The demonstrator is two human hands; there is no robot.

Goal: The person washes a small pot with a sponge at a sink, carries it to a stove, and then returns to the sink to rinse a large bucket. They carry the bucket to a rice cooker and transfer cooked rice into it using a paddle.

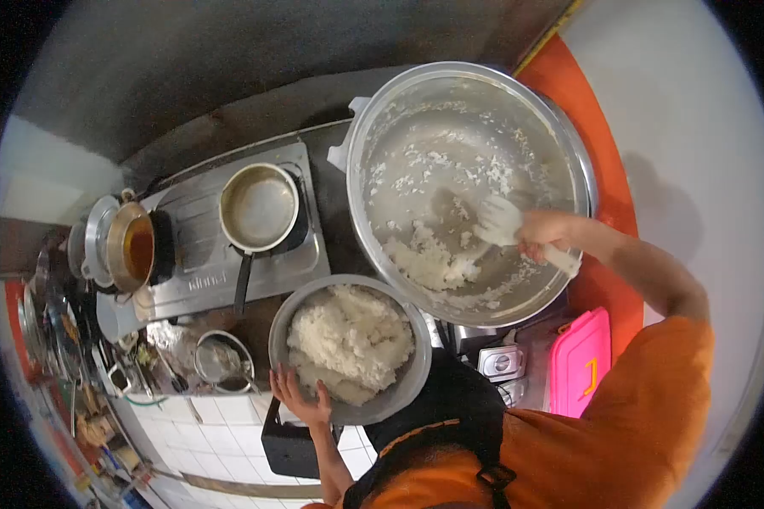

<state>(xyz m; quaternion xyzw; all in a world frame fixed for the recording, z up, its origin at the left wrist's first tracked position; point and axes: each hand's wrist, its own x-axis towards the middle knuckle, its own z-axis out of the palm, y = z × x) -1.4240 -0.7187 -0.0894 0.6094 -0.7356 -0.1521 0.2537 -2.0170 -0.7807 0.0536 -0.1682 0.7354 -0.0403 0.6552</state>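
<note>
My right hand (545, 232) is closed round the handle of a white rice paddle (498, 222) inside a large metal pot (382, 270). Clumps of white rice (433, 261) lie at the pot's near side, and loose grains cling to its bottom and wall. Just below and left of the pot is a grey metal basin (422, 373) heaped with white rice (348, 339). Against the basin's left rim rests my left hand (304, 400), its fingers spread along the outside edge.
A metal gas stove (191, 293) at the left bears a small saucepan (260, 208) and a pan of orange-brown liquid (131, 248). A pink lidded box (581, 360) stands right of the basin. Another small pot (223, 360) sits below the stove.
</note>
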